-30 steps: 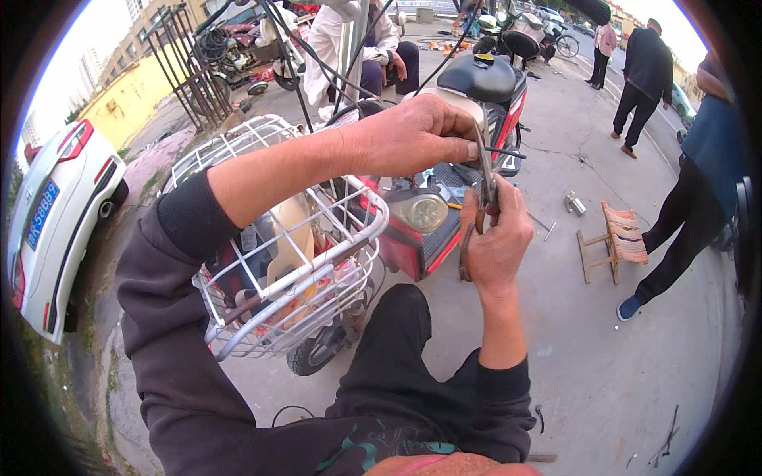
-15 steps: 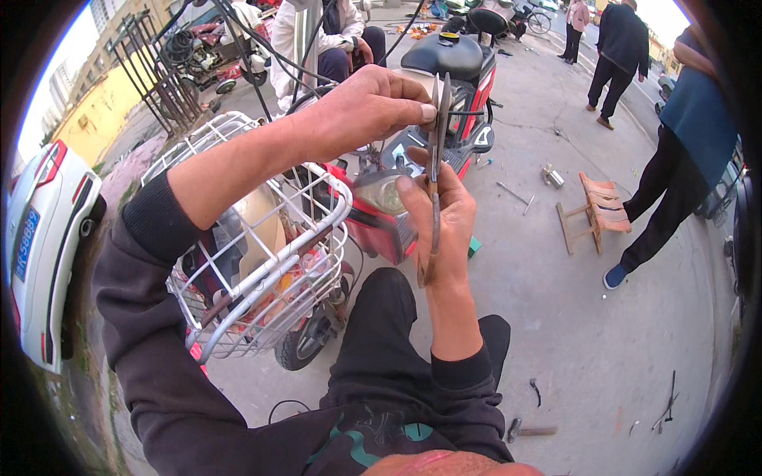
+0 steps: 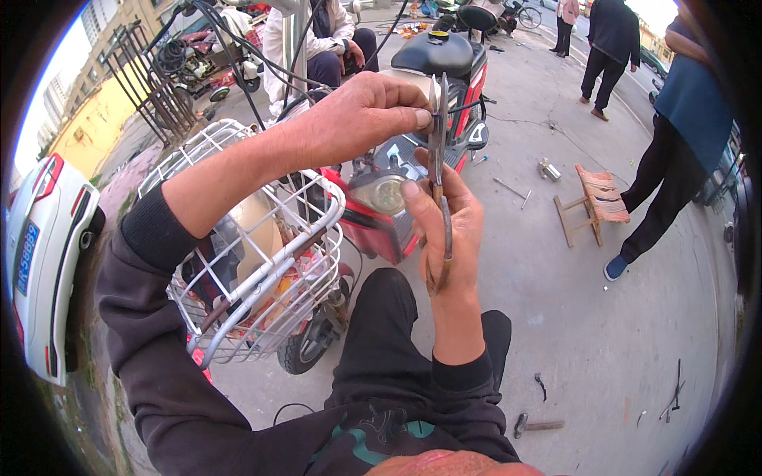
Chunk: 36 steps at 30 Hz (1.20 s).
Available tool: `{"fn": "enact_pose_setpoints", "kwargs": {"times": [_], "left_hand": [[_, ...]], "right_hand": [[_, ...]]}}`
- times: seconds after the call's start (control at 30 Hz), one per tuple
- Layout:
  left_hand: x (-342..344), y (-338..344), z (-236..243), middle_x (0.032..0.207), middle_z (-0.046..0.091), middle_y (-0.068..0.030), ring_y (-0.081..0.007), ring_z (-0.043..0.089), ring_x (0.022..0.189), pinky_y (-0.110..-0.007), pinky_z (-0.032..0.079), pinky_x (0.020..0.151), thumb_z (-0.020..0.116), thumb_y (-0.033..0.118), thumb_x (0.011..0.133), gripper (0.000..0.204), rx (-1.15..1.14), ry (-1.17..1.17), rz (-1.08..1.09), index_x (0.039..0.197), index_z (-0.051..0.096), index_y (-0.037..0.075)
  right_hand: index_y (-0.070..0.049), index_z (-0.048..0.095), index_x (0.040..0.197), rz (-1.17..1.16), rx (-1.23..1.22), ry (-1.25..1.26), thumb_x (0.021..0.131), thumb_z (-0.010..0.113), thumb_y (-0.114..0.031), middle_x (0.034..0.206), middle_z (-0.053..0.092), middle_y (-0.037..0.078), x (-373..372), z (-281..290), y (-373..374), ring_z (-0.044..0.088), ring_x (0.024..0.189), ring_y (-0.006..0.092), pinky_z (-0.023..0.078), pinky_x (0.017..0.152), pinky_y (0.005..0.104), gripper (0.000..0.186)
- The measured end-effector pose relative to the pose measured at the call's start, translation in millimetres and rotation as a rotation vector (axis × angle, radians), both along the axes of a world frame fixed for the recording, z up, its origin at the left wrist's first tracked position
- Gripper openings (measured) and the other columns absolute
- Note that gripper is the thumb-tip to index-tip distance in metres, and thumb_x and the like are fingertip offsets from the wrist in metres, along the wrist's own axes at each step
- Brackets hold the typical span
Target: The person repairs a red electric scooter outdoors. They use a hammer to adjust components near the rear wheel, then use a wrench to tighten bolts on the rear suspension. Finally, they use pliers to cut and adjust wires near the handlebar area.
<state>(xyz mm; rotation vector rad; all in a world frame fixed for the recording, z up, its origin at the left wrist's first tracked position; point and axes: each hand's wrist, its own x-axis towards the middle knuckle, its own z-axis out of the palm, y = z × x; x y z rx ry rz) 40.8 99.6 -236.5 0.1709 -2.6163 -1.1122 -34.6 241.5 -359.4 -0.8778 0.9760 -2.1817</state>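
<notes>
In front of my chest, my right hand (image 3: 452,218) grips a pair of metal scissors (image 3: 439,151) with long, worn handles. The blades point away from me, with their tips slightly apart, and the handles reach down to my wrist. My left hand (image 3: 357,119) comes in from the left, its thumb and forefinger pinched close beside the blades. What sits in that pinch is too small to make out; a thin dark bit shows by the thumb tip. Beyond both hands stands a red electric scooter (image 3: 367,226) with a black seat (image 3: 432,54).
A white wire basket (image 3: 274,266) with things inside stands at my left. On the concrete at right lie a hammer (image 3: 540,426), a T-shaped tool (image 3: 512,190) and a metal cylinder (image 3: 548,170). A folding stool (image 3: 599,198) stands near a person (image 3: 675,159). A white car (image 3: 51,262) is far left.
The scissors' handles look slightly farther apart, with the right hand shifted a little. My left hand keeps its pinch by the blades. The whole view has tilted slightly.
</notes>
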Motion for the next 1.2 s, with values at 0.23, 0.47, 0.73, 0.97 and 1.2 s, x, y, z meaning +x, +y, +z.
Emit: {"fn": "enact_pose_setpoints", "kwargs": {"times": [0.23,0.47,0.73,0.97,1.2], "left_hand": [[4.4,8.6,3.8,0.082,0.060,0.0072,0.0006,0.038,0.064,-0.019,0.029,0.055,0.057,0.024,0.104,0.029,0.064,-0.022,-0.024,0.119,0.067,0.002],[7.9,5.0,1.3,0.080,0.057,0.0075,0.0012,0.037,0.064,-0.019,0.029,0.055,0.054,0.023,0.104,0.027,-0.011,-0.028,0.007,0.116,0.068,0.004],[5.1,9.2,-1.0,0.075,0.049,0.0074,-0.0001,0.034,0.062,-0.020,0.026,0.055,0.054,0.026,0.103,0.027,-0.021,0.007,-0.010,0.115,0.068,0.006],[5.6,14.5,-7.3,0.093,0.061,0.0029,-0.0023,0.050,0.084,-0.023,0.041,0.072,0.057,0.017,0.103,0.024,0.062,-0.095,-0.040,0.117,0.065,-0.001],[9.7,15.3,-5.1,0.085,0.055,0.0059,-0.0018,0.044,0.074,-0.023,0.037,0.062,0.055,0.021,0.104,0.025,0.008,-0.126,-0.022,0.116,0.064,0.002]], "right_hand": [[0.005,0.058,0.133,0.020,-0.023,-0.126,0.087,0.078,-0.015,0.083,0.053,-0.005,-4.0,4.4,8.7,0.043,0.065,0.0015,0.031,0.053,0.0174,0.054],[0.000,0.058,0.135,-0.209,0.036,0.045,0.093,0.069,-0.015,0.084,0.054,-0.002,-20.9,-14.4,14.5,0.046,0.063,0.0024,0.040,0.052,0.0185,0.046],[0.002,0.041,0.137,-0.316,-0.201,-0.217,0.095,0.066,-0.010,0.095,0.065,0.012,-63.9,-29.9,19.2,0.064,0.075,0.0157,0.055,0.064,0.0302,0.050],[0.003,0.045,0.132,-0.231,-0.300,-0.124,0.092,0.073,-0.005,0.101,0.068,0.014,-34.9,24.6,-0.8,0.068,0.079,0.0178,0.055,0.068,0.0273,0.050],[0.006,0.046,0.130,-0.279,-0.261,-0.112,0.093,0.071,-0.003,0.096,0.068,0.013,-28.9,29.0,-11.0,0.070,0.080,0.0179,0.058,0.069,0.0267,0.046]]}}
